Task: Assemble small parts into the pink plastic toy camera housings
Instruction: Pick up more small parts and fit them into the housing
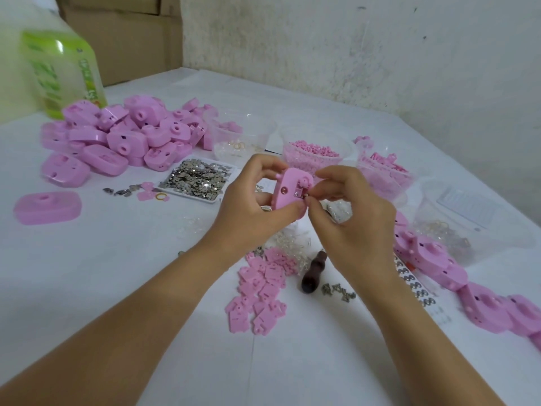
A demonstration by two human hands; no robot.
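Watching from my end, I see both forearms run in from the bottom corners w/ wrists converging mid-frame, raised off the white table (131,259). The left hand (251,206) is turned palm-in. Its fingers curl over the top edge of a pink plastic toy camera housing (288,187) and its thumb presses along the lower edge, so the shell sits upright btwn fingertips and thumb, flat face toward me.

The right hand (351,218) is arched, knuckles up. Thumb and index are pressed together, pinching a small silvery metal part (306,196) right at the housing's lower right corner, beside a square recess. The other right fingers curl loosely behind; can't tell if they touch the shell.

Just under the right-hand fingers a dark brown tool handle (313,271) lies on the table, w/ a small cluster of metal clips (339,292) beside it. Btwn the two forearms is a scatter of flat pink plastic plates (260,291). Beyond the left fingertips sits a white tray of shiny metal pieces (196,178), and well left of that a heap of pink housings (117,139). Beyond the right fingertips is a clear tub of tiny pink bits (316,153). Outboard of the right wrist, a row of pink shells (439,259) lines the table.
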